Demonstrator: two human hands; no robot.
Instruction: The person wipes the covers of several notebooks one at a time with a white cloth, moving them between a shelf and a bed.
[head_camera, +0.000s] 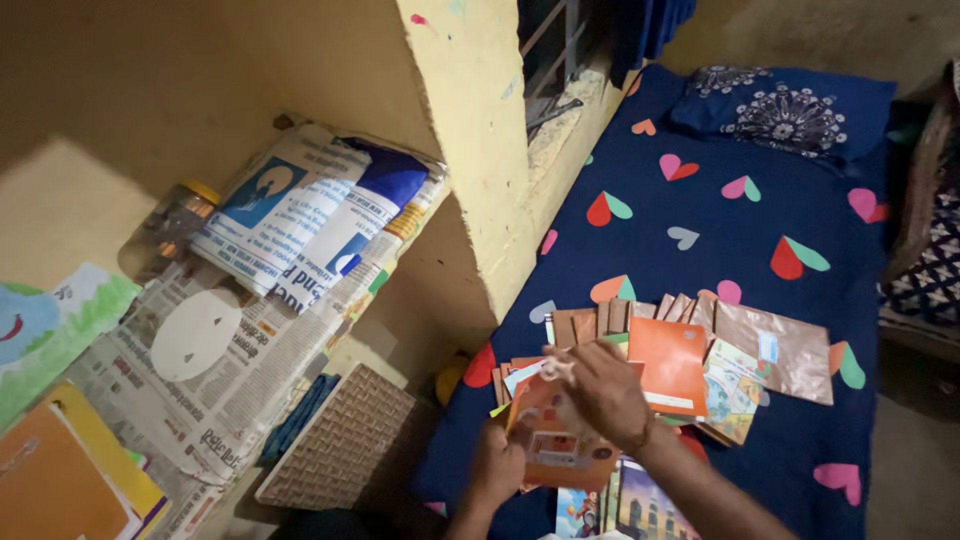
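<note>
My left hand (497, 464) grips the lower left edge of an orange-covered booklet (556, 445) held above the bed. My right hand (601, 392) rests on top of that booklet with its fingers curled over the upper edge. Just to the right lies an orange book (671, 364), and brown-covered books (790, 347) are spread out behind it on the dark blue bedsheet (700, 180) printed with coloured hearts. More colourful booklets (735, 392) lie at the right of the pile, and picture-covered books (640, 508) sit below my hands.
A shelf at the left is lined with newspaper (215, 360) and holds a folded newspaper bundle (310, 220), a jar (175, 225) and orange folders (60, 475). A woven basket (345, 440) stands by the bed. A patterned pillow (785, 110) lies at the head of the bed near a yellow wall (480, 130).
</note>
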